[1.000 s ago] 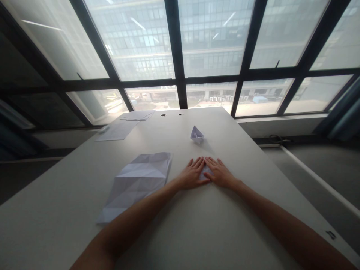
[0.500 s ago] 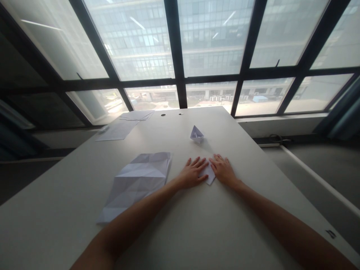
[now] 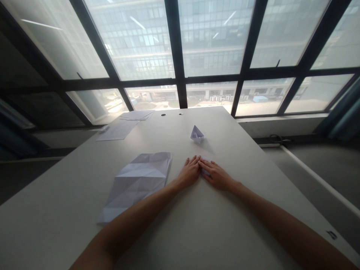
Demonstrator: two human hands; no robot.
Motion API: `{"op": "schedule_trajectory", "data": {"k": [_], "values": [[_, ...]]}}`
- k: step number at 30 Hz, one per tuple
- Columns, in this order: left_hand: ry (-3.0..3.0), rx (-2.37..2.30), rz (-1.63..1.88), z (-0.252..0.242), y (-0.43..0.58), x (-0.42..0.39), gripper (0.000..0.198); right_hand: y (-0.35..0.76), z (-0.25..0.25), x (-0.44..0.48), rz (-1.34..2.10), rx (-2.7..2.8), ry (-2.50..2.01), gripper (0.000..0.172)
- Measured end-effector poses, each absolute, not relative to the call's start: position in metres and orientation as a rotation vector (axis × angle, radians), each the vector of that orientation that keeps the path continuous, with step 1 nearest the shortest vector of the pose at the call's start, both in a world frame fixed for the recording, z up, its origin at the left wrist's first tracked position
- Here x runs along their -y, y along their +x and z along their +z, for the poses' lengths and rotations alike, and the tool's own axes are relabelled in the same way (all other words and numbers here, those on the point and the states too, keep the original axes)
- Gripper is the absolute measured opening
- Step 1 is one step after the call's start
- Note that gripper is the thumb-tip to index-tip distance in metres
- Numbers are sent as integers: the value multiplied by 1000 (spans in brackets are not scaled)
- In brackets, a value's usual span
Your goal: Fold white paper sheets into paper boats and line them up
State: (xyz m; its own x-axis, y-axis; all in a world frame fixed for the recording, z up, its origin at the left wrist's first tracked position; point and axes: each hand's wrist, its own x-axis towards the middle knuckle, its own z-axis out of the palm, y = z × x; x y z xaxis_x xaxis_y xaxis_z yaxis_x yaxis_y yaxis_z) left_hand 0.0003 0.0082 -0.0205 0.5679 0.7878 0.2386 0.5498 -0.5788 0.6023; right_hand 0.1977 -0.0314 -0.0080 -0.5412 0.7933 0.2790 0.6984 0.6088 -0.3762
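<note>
Both of my hands lie flat on the white table [image 3: 197, 225], fingers stretched out. My left hand [image 3: 190, 171] and my right hand [image 3: 215, 174] meet at the fingertips and press on a small folded white paper [image 3: 204, 171], which is almost wholly covered by them. A finished little paper boat [image 3: 197, 134] stands a short way beyond my hands.
A large creased white sheet [image 3: 137, 182] lies to the left of my left arm. More flat sheets [image 3: 120, 129] lie at the far left corner. Two small holes [image 3: 163, 114] mark the table's far edge, in front of big windows [image 3: 180, 48].
Half a second ago my hands were apart with the folded paper showing between them; now they have slid together over it, and my right hand has moved left.
</note>
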Motion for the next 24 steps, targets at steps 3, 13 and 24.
{"op": "schedule_trajectory", "data": {"k": [3, 13, 24], "values": [[2333, -1114, 752, -21, 1, -11, 52, 197, -11, 30, 286, 2455, -1354, 58], [2486, -772, 676, -4, 3, -1, 66, 201, -23, 26, 143, 2412, -1541, 55], [2849, -819, 267, 8, 0, 0, 49, 216, -27, 16, 36, 2134, -1948, 53]]}}
